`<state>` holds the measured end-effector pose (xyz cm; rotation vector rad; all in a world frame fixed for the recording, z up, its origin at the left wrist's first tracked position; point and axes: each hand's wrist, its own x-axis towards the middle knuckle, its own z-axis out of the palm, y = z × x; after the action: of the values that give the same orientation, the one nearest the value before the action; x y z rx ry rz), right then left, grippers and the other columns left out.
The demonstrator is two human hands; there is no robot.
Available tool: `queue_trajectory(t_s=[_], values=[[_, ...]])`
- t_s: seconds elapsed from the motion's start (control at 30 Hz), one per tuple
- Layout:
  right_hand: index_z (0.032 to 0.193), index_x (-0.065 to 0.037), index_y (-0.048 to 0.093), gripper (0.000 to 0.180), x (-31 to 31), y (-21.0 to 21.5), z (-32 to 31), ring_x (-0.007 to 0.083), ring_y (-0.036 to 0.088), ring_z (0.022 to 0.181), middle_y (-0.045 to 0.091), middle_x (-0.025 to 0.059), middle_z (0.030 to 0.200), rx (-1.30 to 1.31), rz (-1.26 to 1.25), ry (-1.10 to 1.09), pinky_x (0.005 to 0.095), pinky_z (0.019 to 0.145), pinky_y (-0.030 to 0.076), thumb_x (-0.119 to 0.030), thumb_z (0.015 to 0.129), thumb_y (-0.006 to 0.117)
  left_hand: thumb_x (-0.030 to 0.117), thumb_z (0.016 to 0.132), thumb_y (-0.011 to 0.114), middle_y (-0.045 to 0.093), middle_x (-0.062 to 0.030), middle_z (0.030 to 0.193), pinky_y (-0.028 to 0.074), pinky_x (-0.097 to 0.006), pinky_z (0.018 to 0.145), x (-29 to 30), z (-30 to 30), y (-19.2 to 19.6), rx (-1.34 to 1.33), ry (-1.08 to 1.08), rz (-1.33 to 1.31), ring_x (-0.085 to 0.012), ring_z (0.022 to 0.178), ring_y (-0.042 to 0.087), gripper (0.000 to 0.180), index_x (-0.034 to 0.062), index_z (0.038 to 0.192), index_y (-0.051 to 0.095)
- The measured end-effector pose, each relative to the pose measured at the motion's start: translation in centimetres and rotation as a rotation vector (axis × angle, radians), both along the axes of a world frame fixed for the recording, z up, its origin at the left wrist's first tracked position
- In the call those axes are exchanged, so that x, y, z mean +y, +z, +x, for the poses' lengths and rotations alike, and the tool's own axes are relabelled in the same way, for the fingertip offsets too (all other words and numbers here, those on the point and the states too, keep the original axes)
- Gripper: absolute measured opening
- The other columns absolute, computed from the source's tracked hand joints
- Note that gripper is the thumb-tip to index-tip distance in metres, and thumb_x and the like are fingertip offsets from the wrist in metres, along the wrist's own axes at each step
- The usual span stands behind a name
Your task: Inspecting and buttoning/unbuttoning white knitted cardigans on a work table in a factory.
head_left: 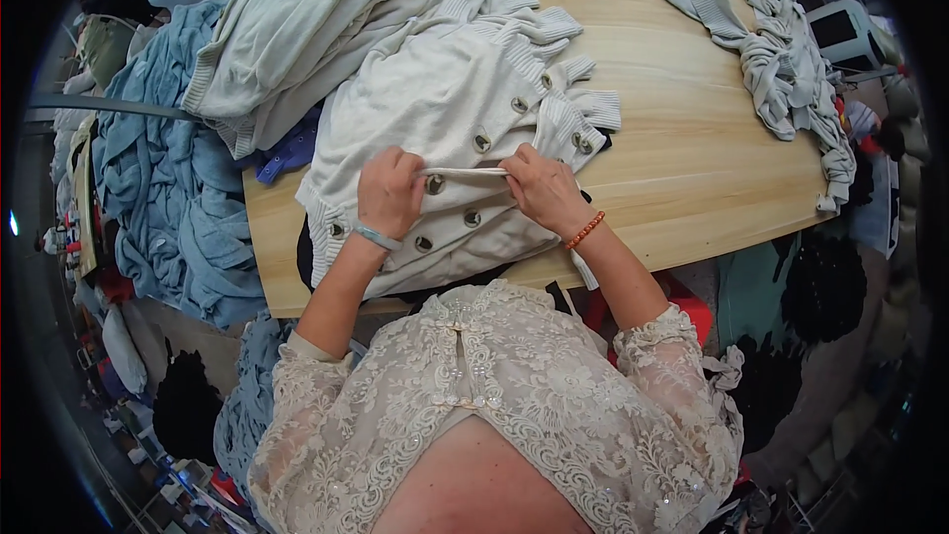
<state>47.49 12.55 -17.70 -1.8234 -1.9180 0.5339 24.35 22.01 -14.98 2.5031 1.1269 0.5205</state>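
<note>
A cream knit cardigan (415, 89) with large dark buttons lies before me at the table's near edge. Over it, a narrow cream knit band (465, 172) is pulled straight between my hands. My left hand (389, 190) is closed on the band's left part, beside a button. The right part is pinched in the fingers of my right hand (546, 190). A pale ribbed strip (588, 272) hangs below my right wrist; whether it belongs to the same band I cannot tell. Folds of the cardigan and my fingers hide where the band joins.
More cream knitwear (297, 30) is piled at the upper left of the wooden table (682, 158). Blue-grey knitwear (168, 168) heaps up beyond the left edge. Pale grey knit pieces (786, 69) lie along the right side. A red stool (689, 311) stands under the near edge.
</note>
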Motion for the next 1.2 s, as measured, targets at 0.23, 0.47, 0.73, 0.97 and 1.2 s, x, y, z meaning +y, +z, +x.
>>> queue_trajectory(t_s=[0.23,0.47,0.73,0.97,1.2], values=[[0.093,-0.011,0.063,0.013,0.0,-0.3,-0.7,0.0316,0.063,0.072,0.058,0.0079,0.084,0.098,0.084,-0.096,0.0406,0.062,0.051,-0.015,0.081,0.064,0.005,0.074,0.067,0.058,-0.0132,0.088,0.047,-0.041,0.073,1.4,8.7,-2.2,-0.083,-0.166,-0.103,-0.0335,0.084,0.058,0.018,0.0054,0.092,0.062],[0.091,-0.006,0.059,0.013,-0.4,-0.5,-0.9,0.0328,0.061,0.076,0.057,0.0105,0.085,0.264,0.094,-0.109,0.0419,0.066,0.050,-0.010,0.079,0.064,0.010,0.075,0.069,0.061,-0.0130,0.079,0.049,-0.037,0.066,2.0,8.6,-2.4,0.058,-0.157,-0.230,-0.0293,0.073,0.060,0.012,0.0040,0.084,0.063],[0.106,-0.004,0.053,0.032,0.1,-0.1,-1.0,0.0326,0.061,0.078,0.058,0.0137,0.090,0.376,0.113,-0.196,0.0399,0.067,0.050,-0.006,0.077,0.065,0.009,0.081,0.072,0.067,-0.0031,0.075,0.046,-0.021,0.057,3.1,7.9,-3.2,-0.390,0.078,-1.191,-0.0054,0.066,0.057,0.014,-0.0043,0.082,0.067],[0.115,-0.002,0.053,0.040,-0.1,-0.1,-0.4,0.0348,0.060,0.085,0.057,0.0161,0.096,0.237,0.007,-0.082,0.0407,0.072,0.051,-0.008,0.078,0.066,0.005,0.077,0.075,0.064,-0.0015,0.091,0.049,-0.022,0.079,2.0,6.3,-2.2,-0.291,-0.269,-1.111,-0.0082,0.082,0.058,0.043,-0.0016,0.116,0.060],[0.112,-0.001,0.054,0.031,0.7,-0.3,0.5,0.0382,0.060,0.079,0.057,0.0186,0.088,0.335,0.055,0.042,0.0420,0.068,0.049,0.000,0.080,0.058,0.006,0.080,0.065,0.062,-0.0126,0.082,0.048,-0.035,0.065,0.0,5.6,-1.7,-0.251,-0.131,-0.479,-0.0296,0.073,0.061,0.013,0.0033,0.093,0.066]])
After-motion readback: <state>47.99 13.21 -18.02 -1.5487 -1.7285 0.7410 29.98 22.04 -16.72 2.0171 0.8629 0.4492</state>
